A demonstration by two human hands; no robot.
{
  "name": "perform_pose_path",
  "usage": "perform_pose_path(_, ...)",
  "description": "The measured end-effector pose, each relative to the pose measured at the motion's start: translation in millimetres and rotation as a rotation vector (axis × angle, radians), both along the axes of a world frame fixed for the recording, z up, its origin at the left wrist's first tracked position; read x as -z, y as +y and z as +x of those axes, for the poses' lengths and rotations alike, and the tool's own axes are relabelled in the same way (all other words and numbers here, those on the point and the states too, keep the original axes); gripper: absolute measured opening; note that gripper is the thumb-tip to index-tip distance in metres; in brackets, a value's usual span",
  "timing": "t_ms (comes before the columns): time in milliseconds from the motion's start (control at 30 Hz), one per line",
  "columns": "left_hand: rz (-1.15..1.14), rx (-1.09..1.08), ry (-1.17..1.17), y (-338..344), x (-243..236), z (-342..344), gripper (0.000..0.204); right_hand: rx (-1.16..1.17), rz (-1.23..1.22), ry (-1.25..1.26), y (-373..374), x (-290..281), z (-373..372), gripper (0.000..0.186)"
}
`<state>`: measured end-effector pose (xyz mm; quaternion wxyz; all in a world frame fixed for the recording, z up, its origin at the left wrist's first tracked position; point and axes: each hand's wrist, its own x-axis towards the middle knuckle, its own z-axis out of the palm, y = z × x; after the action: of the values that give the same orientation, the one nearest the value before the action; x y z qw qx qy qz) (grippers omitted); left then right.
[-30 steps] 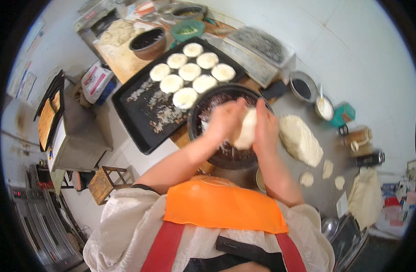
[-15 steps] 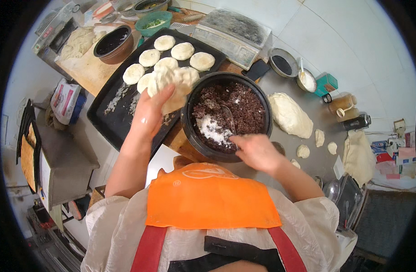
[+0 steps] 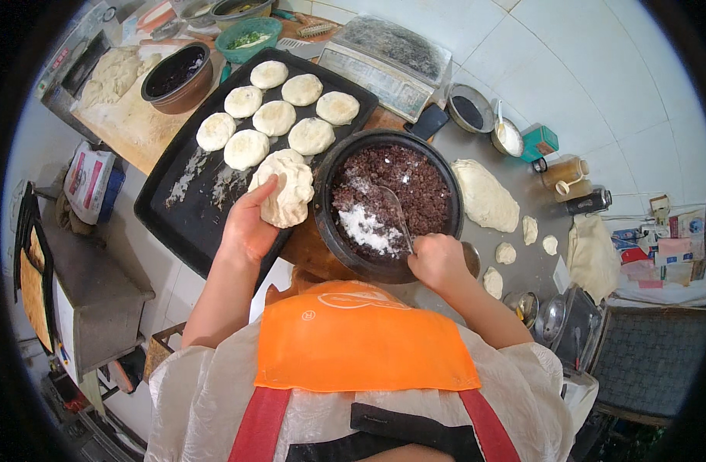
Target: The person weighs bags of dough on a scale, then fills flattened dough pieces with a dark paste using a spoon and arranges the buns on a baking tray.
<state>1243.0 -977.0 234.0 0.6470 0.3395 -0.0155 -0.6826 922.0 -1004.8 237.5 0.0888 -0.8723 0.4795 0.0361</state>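
My left hand (image 3: pixel 249 225) holds up a soft, flattened piece of dough (image 3: pixel 284 191) with a lumpy surface, thumb lying on its edge. It hovers by the near right side of a black baking tray (image 3: pixel 185 225), where several round, flat dough cakes (image 3: pixel 274 118) lie in rows. Closed around a spoon's handle, my right hand (image 3: pixel 439 263) is at the near right rim of a dark round pot (image 3: pixel 322 223). The metal spoon (image 3: pixel 399 209) rests with its bowl in a crumbly dark reddish-brown filling (image 3: pixel 426 181). White powder (image 3: pixel 366 229) sits on the filling's near left part.
Right of the pot lie a large dough mass (image 3: pixel 488 196) and several small dough pieces (image 3: pixel 505 253). A scale (image 3: pixel 388 65), a phone (image 3: pixel 428 122) and a bowl of white powder (image 3: pixel 509 138) stand beyond. Behind the tray are a brown bowl (image 3: pixel 180 96) and a green bowl (image 3: pixel 231 52).
My left hand has brought the dough piece down and nearer to me, uncovering the cakes behind it. My right hand keeps its grip on the spoon, now slightly farther right.
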Motion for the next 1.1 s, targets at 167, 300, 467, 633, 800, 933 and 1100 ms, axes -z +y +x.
perform_pose_path(167, -0.059, -0.03, -0.038, -4, -6, -11, 0.043, 0.157, -0.208, -0.628, -18, -27, 19, 0.013)
perform_pose_path(300, -0.116, -0.046, 0.114, -8, -6, -13, 0.042, 0.105, -0.25, -0.826, -49, 3, 57, 0.012)
perform_pose_path(467, -0.068, -0.103, -0.022, -10, 9, -10, 0.04, 0.194, -0.275, -0.929, -62, 5, 65, 0.015)
perform_pose_path(633, -0.067, -0.108, -0.047, -9, 18, -15, 0.04, 0.205, -0.08, -0.952, -80, 47, 74, 0.017)
perform_pose_path(800, -0.088, -0.082, -0.077, -5, 28, -10, 0.04, 0.508, 0.481, -1.098, -79, 47, 75, 0.02)
perform_pose_path(933, -0.046, -0.097, -0.272, -7, 28, -10, 0.039, 0.707, 0.747, -1.27, -99, 43, 71, 0.019)
perform_pose_path(1100, 0.041, -0.124, -0.311, -13, 6, -19, 0.034, 0.687, 0.871, -1.347, -101, 41, 63, 0.021)
